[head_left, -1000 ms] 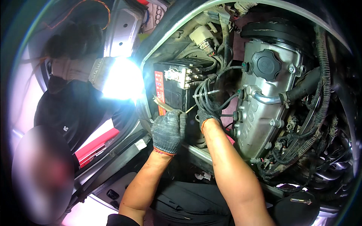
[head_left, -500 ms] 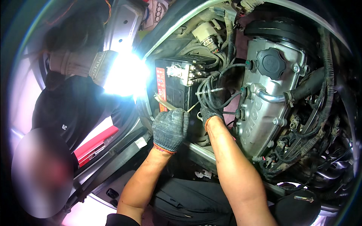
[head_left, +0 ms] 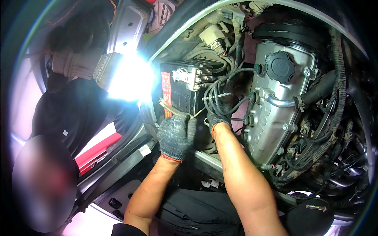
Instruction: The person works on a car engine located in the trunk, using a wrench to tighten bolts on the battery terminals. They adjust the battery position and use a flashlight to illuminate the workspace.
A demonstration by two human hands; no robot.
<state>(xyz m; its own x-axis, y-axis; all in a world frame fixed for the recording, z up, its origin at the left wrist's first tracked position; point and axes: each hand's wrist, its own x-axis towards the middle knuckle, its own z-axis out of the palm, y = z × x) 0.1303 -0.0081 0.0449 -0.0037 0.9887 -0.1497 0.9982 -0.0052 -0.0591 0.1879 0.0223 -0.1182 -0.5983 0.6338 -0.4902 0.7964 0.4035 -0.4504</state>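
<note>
My left hand point(head_left: 176, 135), in a dark grey knit glove with an orange cuff, is closed around a thin pale strip point(head_left: 168, 107). Both ends of the strip stick out past the glove, close against the lower part of the black car battery point(head_left: 185, 96). Down in the gap between battery and engine reaches my right hand point(head_left: 215, 121), gloved the same way. Its fingers are hidden under the black cables point(head_left: 214, 103), so what they hold does not show. A metal terminal block point(head_left: 193, 78) with several cables sits on top of the battery.
The silver engine cover point(head_left: 271, 114) with its black filler cap point(head_left: 280, 67) stands to the right. On the left, another person's gloved hand point(head_left: 106, 70) is beside a glaring work light point(head_left: 132, 78). A body rail point(head_left: 212, 163) crosses below my hands.
The view has shifted slightly. Both hands keep nearly the same places, the left still gripping the strip and the right still down beside the battery.
</note>
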